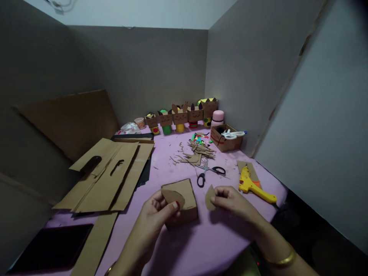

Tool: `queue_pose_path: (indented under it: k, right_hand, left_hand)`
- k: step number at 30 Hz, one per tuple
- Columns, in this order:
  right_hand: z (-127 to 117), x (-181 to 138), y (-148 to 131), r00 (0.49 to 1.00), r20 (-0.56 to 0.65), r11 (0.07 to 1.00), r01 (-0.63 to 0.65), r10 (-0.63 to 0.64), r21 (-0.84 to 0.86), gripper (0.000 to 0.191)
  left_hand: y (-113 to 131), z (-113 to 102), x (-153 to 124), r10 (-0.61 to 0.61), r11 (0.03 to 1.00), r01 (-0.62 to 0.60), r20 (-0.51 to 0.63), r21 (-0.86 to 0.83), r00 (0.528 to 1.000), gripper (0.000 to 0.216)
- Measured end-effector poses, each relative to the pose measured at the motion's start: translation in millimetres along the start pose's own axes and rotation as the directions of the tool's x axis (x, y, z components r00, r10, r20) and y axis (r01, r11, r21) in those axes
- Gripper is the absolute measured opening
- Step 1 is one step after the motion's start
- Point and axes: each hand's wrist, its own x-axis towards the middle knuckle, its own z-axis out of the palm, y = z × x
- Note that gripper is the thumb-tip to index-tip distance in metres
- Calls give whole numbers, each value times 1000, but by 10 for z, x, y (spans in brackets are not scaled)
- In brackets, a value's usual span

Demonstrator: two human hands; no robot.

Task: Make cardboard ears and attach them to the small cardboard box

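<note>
My left hand (156, 214) pinches a leaf-shaped cardboard piece (172, 198) between thumb and fingers, held over the left side of a small cardboard box (186, 193). A second pointed cardboard piece (211, 199) is gripped by its right edge in my right hand (230, 199), just right of the box. The box sits on the pink tablecloth, its lower left part hidden behind my left hand. Beyond the hands lie open scissors (207, 170) with black handles. To the right of my right hand rests a yellow glue gun (253, 186), partly on a cardboard piece.
Flattened cardboard (115, 172) is stacked at left, near a dark tablet-like slab (51, 247). Cardboard scraps (201, 150) lie mid-table. Several cups with cardboard animal faces (180, 118) line the back. A box (227, 142) holds white-handled scissors (232, 134) beside a pink-lidded bottle (217, 117).
</note>
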Motion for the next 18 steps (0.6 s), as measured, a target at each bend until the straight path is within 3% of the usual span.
queue_pose_path:
  k: [3,6,9,14,18]
  right_hand:
    - [17,-65,118,996,77,982,-24,40,-189,13]
    - [55,-79,131,997,71,910,-3,36,-414,11]
    - [-1,-5,52,1000,-9,791,-7,2,-611,9]
    - [-254,302,-73,965,-241,537,-148,-107,-830,23]
    - [-365,494,-60,951,-271,386,-196,-151,-902,19]
  left_hand:
    - [-32,21,19,6,1000,-5,-15,12,1000,23]
    - [-46,36,41,9,1000,-9,-31,22,999,21]
    - [-40,40,49,1,1000,-1,-29,18,1000,22]
    - [-44,18,21,13,1000,-12,-27,9,1000,22]
    - [-56,-42,2,57,997,-54,-60,48,997,19]
